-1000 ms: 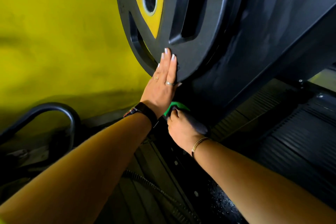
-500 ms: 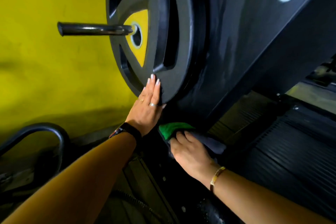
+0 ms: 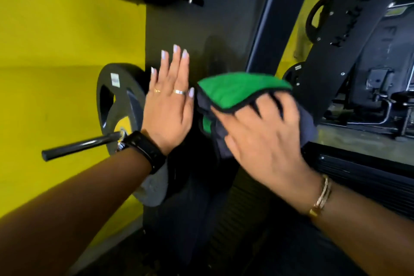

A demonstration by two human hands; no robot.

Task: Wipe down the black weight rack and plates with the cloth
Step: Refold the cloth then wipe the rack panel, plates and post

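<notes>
Now your right hand grips the green-and-grey cloth, fingers tucked into its fold, up at the black rack panel. Your left hand lies flat and open just beside it. It's nearer the weight plate, off left on its peg, which juts out toward you. That hand, I'd say, stands in the cloth's way.

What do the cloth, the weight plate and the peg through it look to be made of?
Cloth: soft fabric, likely microfibre, green one face, dark grey the other, black stitched edging; it folds limply. Weight plate: matte black, probably rubber-coated, no glare, yellow centre. Peg: metal by its glossy highlight, dark finish.
</notes>
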